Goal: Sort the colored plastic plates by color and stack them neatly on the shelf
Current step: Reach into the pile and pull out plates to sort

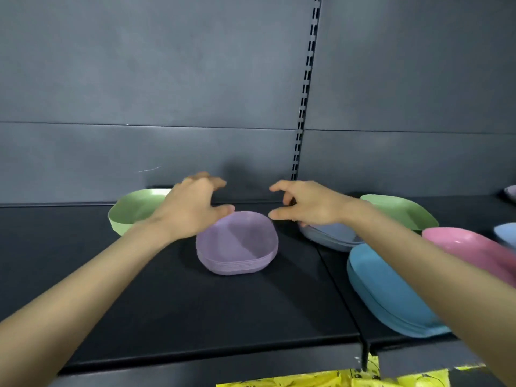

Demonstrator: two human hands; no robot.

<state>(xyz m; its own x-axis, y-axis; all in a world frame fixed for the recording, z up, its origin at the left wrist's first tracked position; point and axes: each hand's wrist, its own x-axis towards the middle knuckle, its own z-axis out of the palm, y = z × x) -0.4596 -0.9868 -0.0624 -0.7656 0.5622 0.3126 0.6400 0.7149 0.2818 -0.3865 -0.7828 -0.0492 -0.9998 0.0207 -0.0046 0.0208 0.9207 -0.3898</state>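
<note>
A stack of purple plates (237,244) sits in the middle of the dark shelf (173,303). My left hand (192,208) hovers over the stack's far left rim, fingers loosely spread and holding nothing. On the far right side of the stack, my right hand (304,205) hangs with fingers curved and empty. A green plate (134,209) lies behind my left wrist. Right of the stack lie a grey-blue plate pile (332,237), a second green plate (399,210), a blue stack (391,297) and a pink plate (472,247), partly hidden by my right forearm.
The shelf's grey back wall with a slotted upright (304,107) rises close behind the plates. A seam (343,289) divides the shelf into two boards. More plate edges, blue (506,233) and pale purple (512,192), show at the far right. Yellow packaging (321,379) lies below the front edge.
</note>
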